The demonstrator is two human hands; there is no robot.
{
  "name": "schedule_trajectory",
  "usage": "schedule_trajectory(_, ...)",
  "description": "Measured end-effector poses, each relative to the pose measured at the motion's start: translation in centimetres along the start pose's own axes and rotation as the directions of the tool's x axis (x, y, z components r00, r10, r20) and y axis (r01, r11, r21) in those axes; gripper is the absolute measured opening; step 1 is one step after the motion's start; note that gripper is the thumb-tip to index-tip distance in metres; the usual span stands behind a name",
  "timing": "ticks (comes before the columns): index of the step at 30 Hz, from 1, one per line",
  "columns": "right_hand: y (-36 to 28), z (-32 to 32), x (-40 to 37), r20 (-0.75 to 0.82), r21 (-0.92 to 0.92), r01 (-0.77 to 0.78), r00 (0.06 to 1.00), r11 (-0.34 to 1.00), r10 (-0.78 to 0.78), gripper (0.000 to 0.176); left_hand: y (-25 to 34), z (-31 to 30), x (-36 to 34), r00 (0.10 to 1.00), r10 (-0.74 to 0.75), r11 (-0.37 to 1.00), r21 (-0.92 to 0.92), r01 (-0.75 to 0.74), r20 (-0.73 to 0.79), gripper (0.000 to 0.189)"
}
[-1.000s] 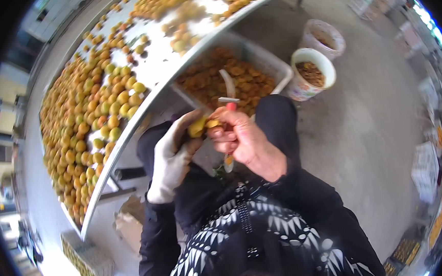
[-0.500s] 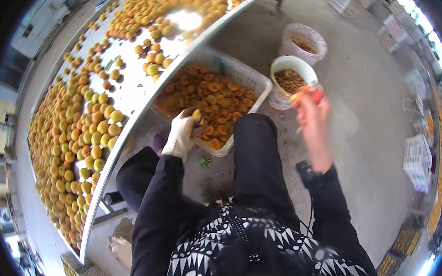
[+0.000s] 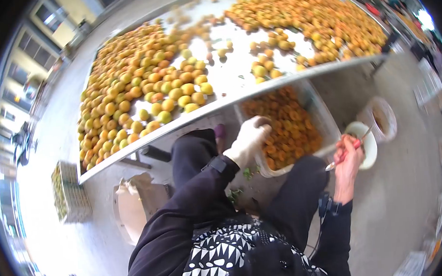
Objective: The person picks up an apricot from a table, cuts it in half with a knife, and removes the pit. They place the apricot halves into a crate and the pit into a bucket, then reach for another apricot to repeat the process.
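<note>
My left hand, in a pale glove, is closed over the near left edge of a white crate. Whatever its fingers hold, if anything, is hidden. Halved orange fruit fill much of the crate. My right hand, bare, grips a red-handled tool with metal showing at both ends, in front of a white bucket. Whole yellow-orange fruit lie spread over the white table beyond my hands.
A second bucket stands to the right of the first. The table's raised edge runs across above my knees. On the left floor are an open cardboard box and a crate of fruit. Stacked boxes stand at far right.
The view has swung left, showing more of the table. The piece of fruit seen in my left hand is no longer visible. My right hand still holds the red-handled tool, now seen more clearly.
</note>
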State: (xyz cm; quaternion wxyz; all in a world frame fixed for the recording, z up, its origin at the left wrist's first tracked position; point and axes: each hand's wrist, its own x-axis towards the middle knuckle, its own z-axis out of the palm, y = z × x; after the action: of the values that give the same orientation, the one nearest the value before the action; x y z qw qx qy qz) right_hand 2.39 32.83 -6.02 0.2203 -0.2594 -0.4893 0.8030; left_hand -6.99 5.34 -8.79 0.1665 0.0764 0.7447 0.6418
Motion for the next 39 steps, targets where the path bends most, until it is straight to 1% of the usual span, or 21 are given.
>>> schedule_trajectory(2, 1.3, 2.9, -2.3, 0.128, 0.01, -0.064, 0.99, 0.998, 0.063, 0.008, 2.9, -0.9, -3.2, 0.995, 0.081, 0.975, 0.203, -0.092, 0.061, 0.028)
schedule_trajectory(3, 1.9, 4.3, -3.5, 0.174, 0.004, -0.128, 0.977, 0.992, 0.125, 0.008, 3.7, -1.5, -4.9, 0.981, 0.169, 0.96, 0.211, -0.185, 0.09, 0.027)
schedule_trajectory(6, 4.6, 6.8, -5.9, 0.304, -0.073, -0.284, 0.907, 0.956, 0.292, 0.01, 6.6, -4.1, -10.0, 0.986, 0.116, 0.961, 0.237, -0.142, 0.121, 0.026)
schedule_trajectory(7, 5.4, 7.4, -6.7, 0.317, -0.108, -0.314, 0.889, 0.943, 0.332, 0.01, 6.8, -5.5, -10.9, 0.988, 0.122, 0.961, 0.239, -0.141, 0.093, 0.026)
schedule_trajectory(9, 7.0, 8.4, -8.0, 0.346, -0.172, -0.368, 0.846, 0.914, 0.405, 0.011, 6.9, -8.1, -12.7, 0.953, 0.295, 0.841, 0.454, -0.295, 0.073, 0.023)
schedule_trajectory(12, 9.2, 9.1, -9.8, 0.355, -0.199, -0.414, 0.815, 0.888, 0.459, 0.012, 6.6, -13.4, -13.6, 0.903, 0.424, 0.744, 0.596, -0.302, -0.072, 0.022)
schedule_trajectory(15, 10.1, 9.7, -11.3, 0.345, -0.268, -0.418, 0.8, 0.868, 0.491, 0.012, 6.0, -19.2, -13.8, 0.828, 0.479, 0.726, 0.662, -0.186, -0.292, 0.021)
schedule_trajectory(18, 10.6, 10.1, -12.2, 0.301, -0.309, -0.421, 0.807, 0.853, 0.507, 0.013, 5.3, -26.0, -12.3, 0.786, 0.414, 0.701, 0.712, 0.047, -0.459, 0.02)
schedule_trajectory(19, 10.8, 10.0, -12.3, 0.3, -0.313, -0.415, 0.81, 0.854, 0.503, 0.013, 4.9, -28.3, -11.6, 0.75, 0.456, 0.72, 0.694, 0.007, -0.48, 0.022)
schedule_trajectory(20, 11.0, 10.0, -12.5, 0.297, -0.317, -0.41, 0.813, 0.855, 0.5, 0.013, 5.4, -30.0, -10.7, 0.724, 0.411, 0.722, 0.683, 0.112, -0.553, 0.023)
schedule_trajectory(21, 10.9, 10.2, -12.7, 0.289, -0.323, -0.41, 0.815, 0.853, 0.502, 0.012, 4.3, -32.6, -9.2, 0.686, 0.468, 0.694, 0.712, 0.105, -0.557, 0.023)
schedule_trajectory(22, 11.0, 10.3, -12.7, 0.288, -0.324, -0.404, 0.82, 0.856, 0.496, 0.012, 3.4, -35.1, -7.4, 0.672, 0.454, 0.652, 0.732, 0.197, -0.585, 0.023)
schedule_trajectory(24, 11.1, 10.5, -12.8, 0.286, -0.354, -0.443, 0.787, 0.824, 0.546, 0.011, 3.7, -37.6, -4.5, 0.654, 0.354, 0.723, 0.64, 0.261, -0.668, 0.024)
schedule_trajectory(27, 11.2, 11.3, -13.1, 0.268, -0.352, -0.447, 0.794, 0.822, 0.546, 0.01, 2.5, -40.5, -0.9, 0.623, 0.478, 0.547, 0.765, 0.341, -0.619, 0.024)
schedule_trajectory(28, 11.3, 11.4, -13.1, 0.257, -0.352, -0.458, 0.791, 0.816, 0.555, 0.01, 1.0, -41.4, -0.1, 0.629, 0.48, 0.547, 0.769, 0.33, -0.611, 0.024)
schedule_trajectory(30, 12.1, 11.4, -13.1, 0.235, -0.325, -0.441, 0.819, 0.836, 0.523, 0.01, 0.0, -42.4, 1.6, 0.672, 0.53, 0.339, 0.856, 0.392, -0.517, 0.027)
schedule_trajectory(31, 12.4, 11.3, -13.0, 0.246, -0.352, -0.468, 0.79, 0.811, 0.562, 0.011, -0.5, -42.5, 1.8, 0.645, 0.571, 0.326, 0.861, 0.39, -0.508, 0.026)
schedule_trajectory(32, 12.1, 11.2, -12.7, 0.24, -0.366, -0.48, 0.779, 0.797, 0.579, 0.012, 1.5, -41.5, 1.7, 0.714, 0.408, 0.329, 0.821, 0.466, -0.569, 0.022)
schedule_trajectory(33, 12.0, 11.4, -12.8, 0.212, -0.348, -0.5, 0.782, 0.793, 0.586, 0.012, 1.5, -41.4, 2.2, 0.737, 0.355, 0.322, 0.815, 0.481, -0.575, 0.02)
schedule_trajectory(36, 12.9, 11.5, -12.6, 0.178, -0.313, -0.512, 0.796, 0.8, 0.579, 0.015, 0.1, -41.7, 3.1, 0.731, 0.452, 0.258, 0.86, 0.441, -0.511, 0.023)
schedule_trajectory(39, 12.7, 11.4, -12.8, 0.228, -0.343, -0.468, 0.8, 0.814, 0.556, 0.012, -1.1, -42.4, 4.3, 0.73, 0.487, 0.222, 0.876, 0.427, -0.479, 0.042)
